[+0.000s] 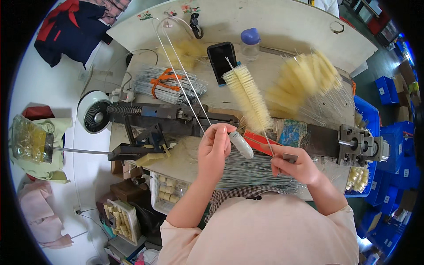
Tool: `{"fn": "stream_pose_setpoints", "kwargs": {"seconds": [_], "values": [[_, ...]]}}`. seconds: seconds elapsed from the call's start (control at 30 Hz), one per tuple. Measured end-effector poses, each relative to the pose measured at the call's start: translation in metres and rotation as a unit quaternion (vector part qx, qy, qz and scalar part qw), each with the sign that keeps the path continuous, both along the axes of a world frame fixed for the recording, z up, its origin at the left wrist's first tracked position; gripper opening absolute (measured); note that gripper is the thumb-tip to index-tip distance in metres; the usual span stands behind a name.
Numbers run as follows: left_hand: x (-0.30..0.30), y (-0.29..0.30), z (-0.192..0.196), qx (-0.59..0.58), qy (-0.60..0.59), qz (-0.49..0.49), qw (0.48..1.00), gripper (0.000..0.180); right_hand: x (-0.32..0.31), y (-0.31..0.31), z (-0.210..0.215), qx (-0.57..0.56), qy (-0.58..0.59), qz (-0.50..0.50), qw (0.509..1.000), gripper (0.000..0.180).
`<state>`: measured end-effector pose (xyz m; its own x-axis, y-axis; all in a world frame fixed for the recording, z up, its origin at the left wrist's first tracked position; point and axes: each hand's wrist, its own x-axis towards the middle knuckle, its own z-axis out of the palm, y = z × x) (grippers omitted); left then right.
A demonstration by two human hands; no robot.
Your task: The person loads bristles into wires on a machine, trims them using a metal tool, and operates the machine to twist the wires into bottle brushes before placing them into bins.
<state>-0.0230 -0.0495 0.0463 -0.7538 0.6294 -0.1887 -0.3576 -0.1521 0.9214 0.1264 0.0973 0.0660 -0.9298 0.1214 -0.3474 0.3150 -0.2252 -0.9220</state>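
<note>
My left hand (214,143) is closed in a pinch on the lower ends of a long bent wire (179,73), whose two thin legs rise toward the back panel. Beside its fingertips is a whitish wrapped handle (241,145); whether they touch I cannot tell. My right hand (293,164) is closed round the wire stem of a pale yellow bristle brush (248,97), which points up and away. A small flat metal piece (290,157) also shows at this hand's fingers. Between the hands lies a red flat strip (260,143), partly hidden.
A dark metal machine bench (172,115) crosses the table. Behind it are bundled wires (163,84) with an orange tie, a phone (222,62), a purple-lidded bottle (250,44) and finished brushes (309,75). Straight wires (251,172) lie before me. A fan (94,111) stands left.
</note>
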Motion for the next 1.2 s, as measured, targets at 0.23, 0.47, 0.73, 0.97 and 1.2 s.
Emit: {"fn": "stream_pose_setpoints", "kwargs": {"seconds": [0.23,0.47,0.73,0.97,1.2], "values": [[-0.001,-0.002,-0.002,0.031,-0.036,0.015,0.999,0.028,0.005,-0.001,-0.001,-0.001,-0.005,-0.004,1.0,0.035],[0.005,0.004,-0.003,0.004,-0.046,-0.028,0.999,0.035,0.009,0.002,-0.002,-0.023,-0.008,-0.017,1.0,0.037],[0.014,0.021,-0.008,-0.039,0.066,-0.106,0.991,0.017,0.018,0.003,-0.018,0.077,0.037,0.001,0.996,0.039],[0.0,0.012,0.005,0.0,0.08,0.073,0.994,0.02,0.032,0.048,-0.09,0.685,-0.024,-0.239,0.688,0.047],[0.023,-0.017,-0.017,-0.023,0.103,-0.049,0.993,0.023,0.018,0.064,-0.106,0.728,-0.031,-0.255,0.636,0.05]]}}
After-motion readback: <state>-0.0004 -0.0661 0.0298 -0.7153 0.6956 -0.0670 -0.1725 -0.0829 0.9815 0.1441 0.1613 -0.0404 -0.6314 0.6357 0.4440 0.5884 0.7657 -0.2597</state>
